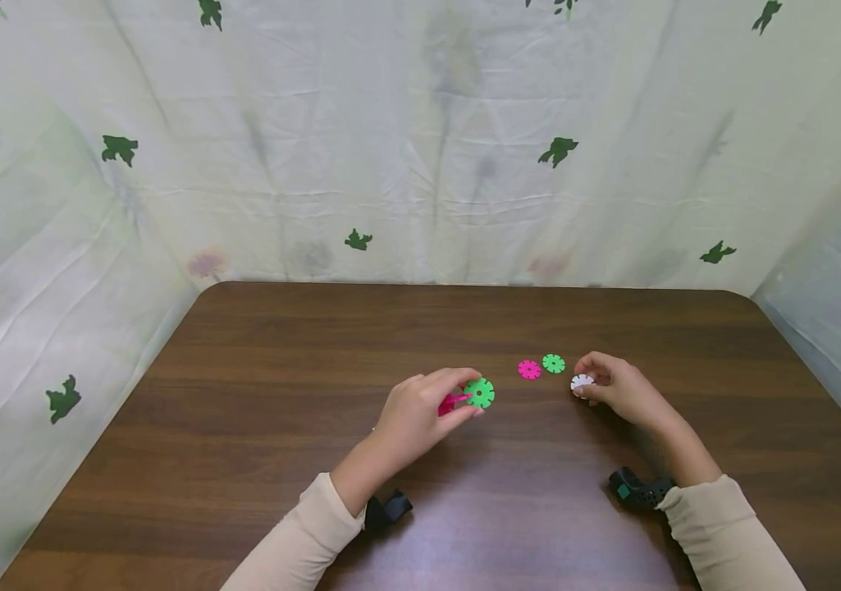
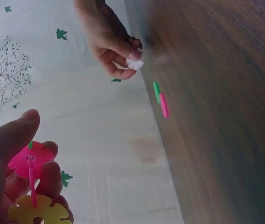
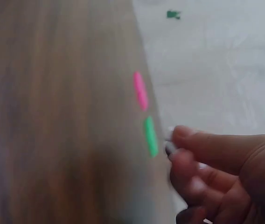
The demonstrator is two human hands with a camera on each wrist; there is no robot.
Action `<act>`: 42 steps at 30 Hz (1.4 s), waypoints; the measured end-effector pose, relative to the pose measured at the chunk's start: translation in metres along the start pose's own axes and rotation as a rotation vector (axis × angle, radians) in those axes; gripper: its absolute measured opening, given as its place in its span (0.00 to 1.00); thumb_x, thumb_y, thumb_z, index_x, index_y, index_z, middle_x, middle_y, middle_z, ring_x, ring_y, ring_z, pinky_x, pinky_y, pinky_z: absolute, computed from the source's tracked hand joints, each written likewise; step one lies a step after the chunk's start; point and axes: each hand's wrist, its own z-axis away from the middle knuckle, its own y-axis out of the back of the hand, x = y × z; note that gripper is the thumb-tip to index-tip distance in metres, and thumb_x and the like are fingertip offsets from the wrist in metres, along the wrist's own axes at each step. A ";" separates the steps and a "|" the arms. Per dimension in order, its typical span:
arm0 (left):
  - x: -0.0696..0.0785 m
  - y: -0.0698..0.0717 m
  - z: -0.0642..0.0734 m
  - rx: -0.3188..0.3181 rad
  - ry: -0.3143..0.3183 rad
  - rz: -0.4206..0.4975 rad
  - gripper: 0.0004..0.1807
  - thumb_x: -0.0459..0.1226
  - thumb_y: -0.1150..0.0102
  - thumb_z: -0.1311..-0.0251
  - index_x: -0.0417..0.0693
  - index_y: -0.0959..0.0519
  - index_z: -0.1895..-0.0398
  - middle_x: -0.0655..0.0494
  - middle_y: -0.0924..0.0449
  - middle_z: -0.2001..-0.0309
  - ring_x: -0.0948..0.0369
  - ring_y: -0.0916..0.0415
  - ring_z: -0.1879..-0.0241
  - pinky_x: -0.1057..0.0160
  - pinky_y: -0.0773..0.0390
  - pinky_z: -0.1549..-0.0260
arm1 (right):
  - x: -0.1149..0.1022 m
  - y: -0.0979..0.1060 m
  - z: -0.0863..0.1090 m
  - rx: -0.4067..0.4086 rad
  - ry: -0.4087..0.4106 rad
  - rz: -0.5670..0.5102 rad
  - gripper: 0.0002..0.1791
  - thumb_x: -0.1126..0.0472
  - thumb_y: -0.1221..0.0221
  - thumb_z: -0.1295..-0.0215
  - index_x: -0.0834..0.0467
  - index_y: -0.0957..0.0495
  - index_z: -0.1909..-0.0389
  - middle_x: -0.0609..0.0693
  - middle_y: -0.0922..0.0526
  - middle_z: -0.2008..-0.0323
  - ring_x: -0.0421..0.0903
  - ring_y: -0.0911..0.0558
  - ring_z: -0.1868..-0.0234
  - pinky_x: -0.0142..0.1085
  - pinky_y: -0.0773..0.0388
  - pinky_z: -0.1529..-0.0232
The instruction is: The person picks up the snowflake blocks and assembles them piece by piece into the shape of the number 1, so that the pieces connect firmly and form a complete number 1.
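The left hand (image 1: pixel 420 410) holds a green disc (image 1: pixel 482 400), a pink disc (image 2: pixel 39 161) and a yellow disc (image 2: pixel 23 211), joined together, above the table (image 1: pixel 317 345); its thumb and fingers are clamped on them. The right hand (image 1: pixel 623 394), which is closer to the table's right edge, pinches a white disc (image 1: pixel 580 382) between thumb and fingers. Between both hands, toward the far edge, a loose pink disc (image 1: pixel 529 369) and a loose green disc (image 1: pixel 554 364) lie flat, just beside each other.

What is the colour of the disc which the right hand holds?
White. The disc in the right hand shows best in the head view.
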 end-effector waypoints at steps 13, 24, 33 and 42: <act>0.006 -0.001 -0.001 -0.045 -0.005 0.068 0.18 0.41 0.32 0.54 0.46 0.22 0.59 0.60 0.21 0.65 0.69 0.26 0.72 0.73 0.28 0.74 | -0.076 -0.010 0.019 -0.013 0.166 -0.243 0.09 0.68 0.41 0.44 0.64 0.27 0.63 0.60 0.22 0.71 0.56 0.21 0.71 0.44 0.23 0.68; 0.010 -0.005 0.001 -0.082 0.011 0.159 0.17 0.39 0.33 0.53 0.45 0.24 0.59 0.60 0.22 0.65 0.66 0.24 0.73 0.77 0.29 0.72 | -0.104 -0.031 0.032 0.049 0.363 -0.220 0.07 0.72 0.38 0.49 0.61 0.24 0.69 0.49 0.21 0.73 0.42 0.20 0.73 0.36 0.22 0.69; 0.011 -0.005 0.002 -0.085 0.014 0.201 0.17 0.38 0.34 0.51 0.45 0.25 0.58 0.60 0.23 0.66 0.65 0.24 0.72 0.77 0.29 0.71 | -0.106 -0.033 0.032 0.099 0.450 -0.168 0.10 0.75 0.38 0.52 0.60 0.23 0.70 0.48 0.21 0.74 0.41 0.20 0.73 0.34 0.23 0.69; 0.013 -0.006 0.002 -0.091 -0.030 0.199 0.17 0.38 0.34 0.52 0.42 0.24 0.58 0.58 0.22 0.66 0.66 0.27 0.74 0.75 0.29 0.72 | -0.107 -0.040 0.034 0.142 0.550 -0.136 0.11 0.75 0.36 0.55 0.59 0.22 0.72 0.45 0.21 0.74 0.40 0.21 0.73 0.35 0.22 0.71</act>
